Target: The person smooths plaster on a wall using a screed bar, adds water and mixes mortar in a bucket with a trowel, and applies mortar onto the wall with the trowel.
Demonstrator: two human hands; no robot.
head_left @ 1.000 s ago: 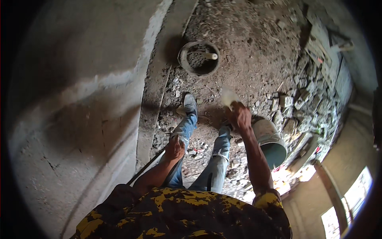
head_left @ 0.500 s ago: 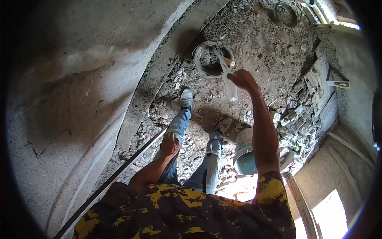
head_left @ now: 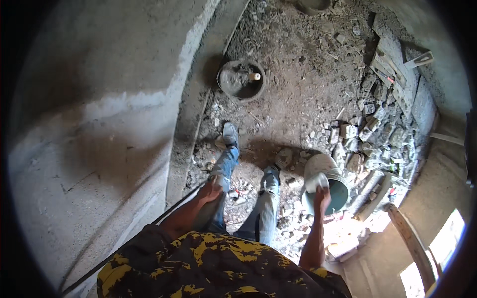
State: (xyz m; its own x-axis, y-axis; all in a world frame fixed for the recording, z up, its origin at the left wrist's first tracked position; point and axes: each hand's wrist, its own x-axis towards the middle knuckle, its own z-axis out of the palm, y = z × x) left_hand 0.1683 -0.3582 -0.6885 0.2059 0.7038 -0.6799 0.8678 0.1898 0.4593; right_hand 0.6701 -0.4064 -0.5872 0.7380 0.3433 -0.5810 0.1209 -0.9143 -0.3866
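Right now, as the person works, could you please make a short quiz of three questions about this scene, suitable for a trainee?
1. True or false: the left hand is at the left leg.
2. What does the right hand hold? A: a shoe; B: a small pale container; C: a wooden beam.
3. Which is nearer to the right hand, the bucket or the round basin?

Key: 1. True. 2. B. 3. The bucket.

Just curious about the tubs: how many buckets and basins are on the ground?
3: the pale bucket by the right hand, the dark basin beyond the left shoe, and apparently another basin, cut off by the top edge. Others may be hidden.
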